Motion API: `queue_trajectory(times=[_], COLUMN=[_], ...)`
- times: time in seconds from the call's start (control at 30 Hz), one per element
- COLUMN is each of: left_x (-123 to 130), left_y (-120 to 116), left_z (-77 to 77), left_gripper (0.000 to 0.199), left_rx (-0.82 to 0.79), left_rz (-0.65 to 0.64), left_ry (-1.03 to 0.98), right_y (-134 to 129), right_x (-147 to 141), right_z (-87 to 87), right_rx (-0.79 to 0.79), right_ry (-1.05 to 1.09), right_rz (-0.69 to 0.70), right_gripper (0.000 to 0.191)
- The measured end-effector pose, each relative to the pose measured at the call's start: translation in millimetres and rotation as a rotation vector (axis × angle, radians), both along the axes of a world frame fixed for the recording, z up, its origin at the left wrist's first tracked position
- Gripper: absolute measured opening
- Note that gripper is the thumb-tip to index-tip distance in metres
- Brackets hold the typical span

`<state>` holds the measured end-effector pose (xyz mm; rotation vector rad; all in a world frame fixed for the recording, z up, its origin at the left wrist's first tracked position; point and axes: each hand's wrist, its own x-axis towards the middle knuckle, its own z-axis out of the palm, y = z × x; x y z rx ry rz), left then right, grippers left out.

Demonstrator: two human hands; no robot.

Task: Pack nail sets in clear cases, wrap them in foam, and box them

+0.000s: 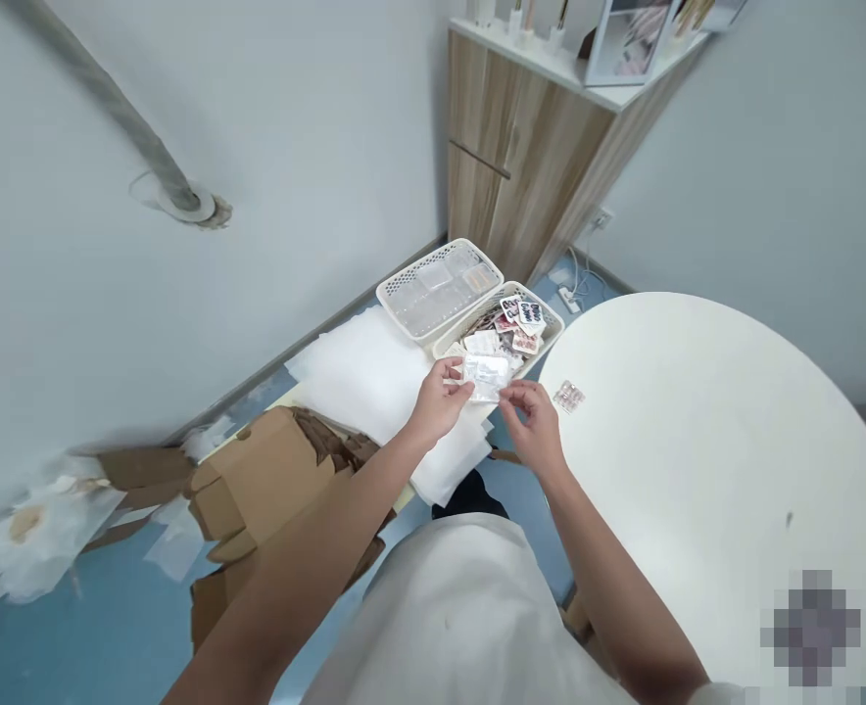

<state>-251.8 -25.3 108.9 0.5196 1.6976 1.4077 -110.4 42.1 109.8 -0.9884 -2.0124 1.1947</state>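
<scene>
Between my two hands is a small clear plastic packet with something whitish inside that I cannot make out. My left hand pinches its left side. The fingers of my right hand are closed on its lower right corner. Just beyond the packet stands a white basket full of small printed cards and packets. Beside it on the left, a second white basket holds flat clear plastic boxes. White foam sheets lie to the left of my hands.
A round white table fills the right side, with a small pinkish packet near its edge. Flattened brown cardboard boxes lie at the left. A wood-grain cabinet stands in the corner, with a power strip on the floor.
</scene>
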Motion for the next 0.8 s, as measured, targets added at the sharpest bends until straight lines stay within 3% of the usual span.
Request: queue_trajectory(times=[0.17,0.3,0.47,0.67,0.8], left_x=[53,87,140,200,233], left_y=[-50,-61,-54,-31,-6], left_z=[0.3,3.6,-1.5,-9.5,-2.9], left_gripper=[0.040,0.039,0.040,0.037,0.040], left_rx=[0.032,0.047,0.080,0.141,0.142], left_rz=[-0.114,-0.286,-0.575,-0.937,-1.063], left_ry=[-0.155,-0.180,-0.182,-0.006,0.119], right_y=[-63,-85,-97,-113,-105], right_x=[67,114,177,250,287], right_z=[-0.3,8.6,15.4,10.1,7.7], right_rx=[-0.135,-0.257,-0.248,-0.346,-0.397], right_ry=[0.006,0.010,-0.033,-0.028,0.013], right_rz=[-0.083,-0.214,-0.404,-0.492,-0.528], right_gripper=[0.020,0.029,0.031,0.033,0.038])
